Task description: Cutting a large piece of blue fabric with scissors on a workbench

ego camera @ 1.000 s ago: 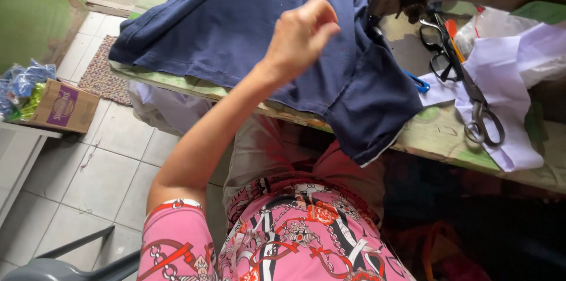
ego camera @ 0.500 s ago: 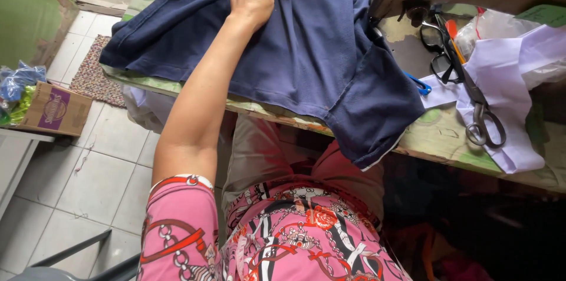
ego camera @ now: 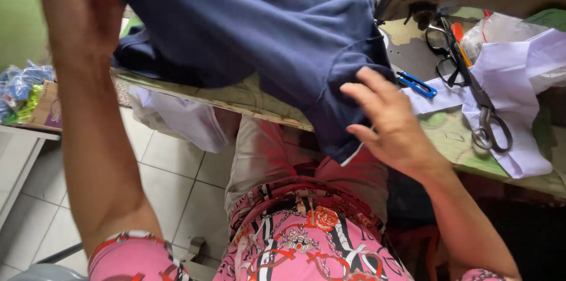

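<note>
Navy blue cloth (ego camera: 247,27), a large garment, drapes over the near edge of the bench (ego camera: 236,99) and hangs toward the seated person's lap. The left hand (ego camera: 73,7), far left and raised, has its grip bunched on an upper fold. The right hand (ego camera: 392,125) lies spread on the hanging corner, fingers flat, pinching nothing. Sliding the cloth smoothly would call for both hands moving together, I think. Scissors (ego camera: 483,110) and a small blue clip (ego camera: 417,84) lie right.
</note>
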